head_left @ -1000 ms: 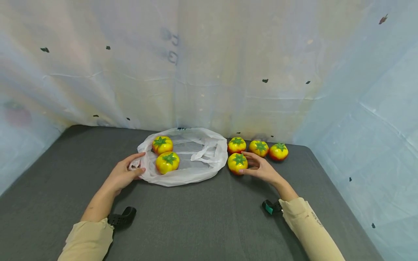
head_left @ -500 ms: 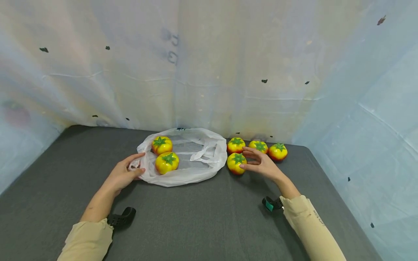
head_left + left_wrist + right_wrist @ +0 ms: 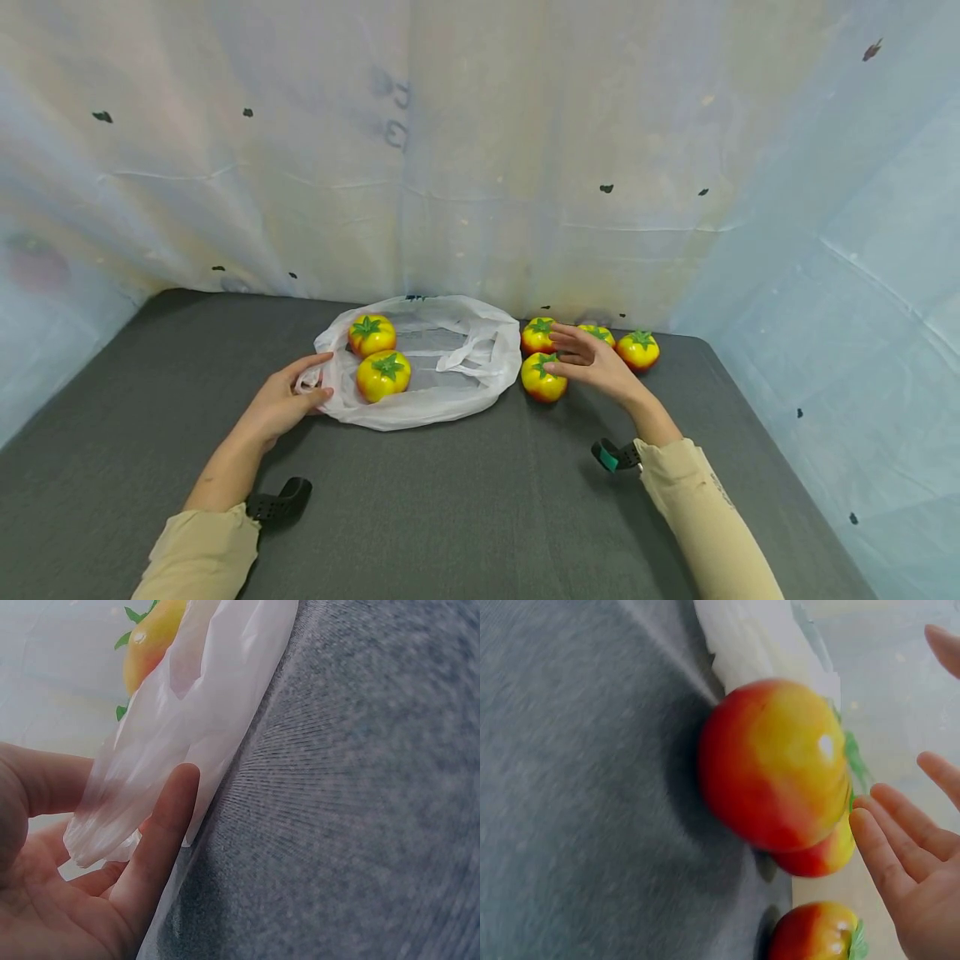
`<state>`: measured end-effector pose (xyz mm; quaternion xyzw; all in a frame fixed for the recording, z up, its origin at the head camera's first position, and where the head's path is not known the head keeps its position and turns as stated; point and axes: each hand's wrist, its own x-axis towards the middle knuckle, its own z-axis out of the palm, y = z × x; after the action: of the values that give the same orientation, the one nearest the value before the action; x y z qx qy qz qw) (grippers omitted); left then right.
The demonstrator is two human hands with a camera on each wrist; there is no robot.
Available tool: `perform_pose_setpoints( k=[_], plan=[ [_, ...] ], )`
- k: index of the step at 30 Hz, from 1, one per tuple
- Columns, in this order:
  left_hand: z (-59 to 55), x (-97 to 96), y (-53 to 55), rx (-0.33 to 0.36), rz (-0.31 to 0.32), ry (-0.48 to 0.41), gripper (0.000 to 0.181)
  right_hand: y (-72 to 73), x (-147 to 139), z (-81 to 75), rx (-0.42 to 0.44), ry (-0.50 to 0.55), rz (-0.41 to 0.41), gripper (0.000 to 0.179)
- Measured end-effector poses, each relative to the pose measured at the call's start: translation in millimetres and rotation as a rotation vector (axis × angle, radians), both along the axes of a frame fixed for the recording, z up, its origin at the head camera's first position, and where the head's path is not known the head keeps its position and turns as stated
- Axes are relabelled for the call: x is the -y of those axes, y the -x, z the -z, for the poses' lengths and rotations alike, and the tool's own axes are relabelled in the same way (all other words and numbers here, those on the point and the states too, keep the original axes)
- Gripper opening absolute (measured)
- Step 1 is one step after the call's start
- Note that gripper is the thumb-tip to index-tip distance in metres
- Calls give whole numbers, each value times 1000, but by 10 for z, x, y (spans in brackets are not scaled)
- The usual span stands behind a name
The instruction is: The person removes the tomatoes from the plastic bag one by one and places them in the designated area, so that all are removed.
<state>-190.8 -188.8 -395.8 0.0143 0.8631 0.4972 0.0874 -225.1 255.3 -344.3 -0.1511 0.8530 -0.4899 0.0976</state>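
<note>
My left hand (image 3: 288,398) holds the bunched left edge of a white plastic bag (image 3: 420,417), thumb on one side and fingers on the other, as the left wrist view shows too. The bag lies with its mouth spread wide, and two glossy yellow-red tomatoes (image 3: 384,377) with green leafy tops sit at its left inside. Over the front tomato (image 3: 542,385) right of the bag hovers my right hand (image 3: 596,367), fingers extended and apart. The right wrist view has that tomato (image 3: 772,765) resting on the cloth, the fingertips beside its leafy top.
Behind the front tomato stand three more in a row: a left one (image 3: 536,335), a middle one (image 3: 600,333) partly behind the right hand, and a right one (image 3: 638,352). A dark grey cloth (image 3: 420,508) covers the table. Pale plastic sheeting (image 3: 480,167) rises along its back.
My right hand has let go of the front tomato, lifting and moving slightly back with its fingers spreading. That tomato stays in place. The left hand and bag are steady.
</note>
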Motion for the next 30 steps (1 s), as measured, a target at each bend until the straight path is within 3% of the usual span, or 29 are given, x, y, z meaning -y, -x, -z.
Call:
perform_pose_setpoints(
  k=[14,24,30],
  plan=[
    [28,5,5,6,-2,7,60,28,270,-115,-68,58,-26,60],
    [43,6,11,-21,-8,-9,60,136,543,-73,-111,147,-142,60],
    [35,-3,14,-12,-7,-8,60,131,759,-56,-96,176,-186,60]
  ],
)
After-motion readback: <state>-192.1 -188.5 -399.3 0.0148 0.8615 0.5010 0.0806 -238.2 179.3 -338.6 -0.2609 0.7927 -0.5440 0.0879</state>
